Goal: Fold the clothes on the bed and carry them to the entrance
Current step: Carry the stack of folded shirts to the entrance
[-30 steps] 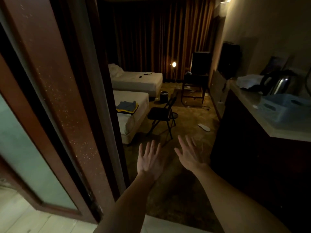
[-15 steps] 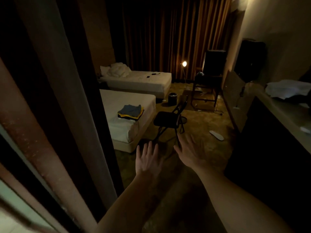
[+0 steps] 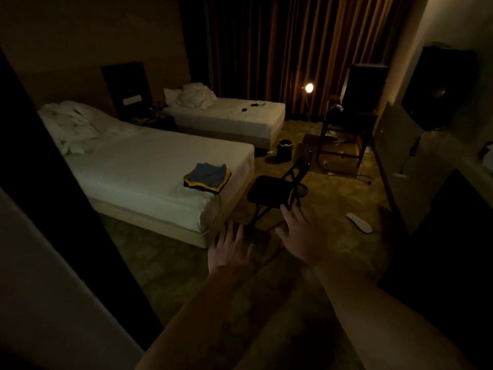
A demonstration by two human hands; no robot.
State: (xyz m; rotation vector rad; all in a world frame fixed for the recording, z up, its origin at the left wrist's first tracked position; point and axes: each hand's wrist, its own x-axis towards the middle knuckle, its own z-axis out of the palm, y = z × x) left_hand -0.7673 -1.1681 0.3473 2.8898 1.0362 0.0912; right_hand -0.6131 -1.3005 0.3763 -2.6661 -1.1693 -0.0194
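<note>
Both hands empty: left hand (image 3: 231, 249) and right hand (image 3: 299, 233) reach forward with fingers spread, holding nothing, well short of the bed. Folded clothes (image 3: 207, 178) sit as a small stack near the foot corner of the nearer bed (image 3: 149, 166), dark blue on top, yellow edge beneath. Judgement: light, soft, floppy; stack likely slides apart if pinched from one side. Best taken with one palm slid under the bottom layer and the other flat on top. Folding chair (image 3: 277, 192) stands just beside that bed corner, narrowing the approach. Carpet between bed and chair looks passable. Dark door frame (image 3: 66, 209) crowds the left. Slipper (image 3: 359, 222) lies on the floor to the right, a trip risk.
</note>
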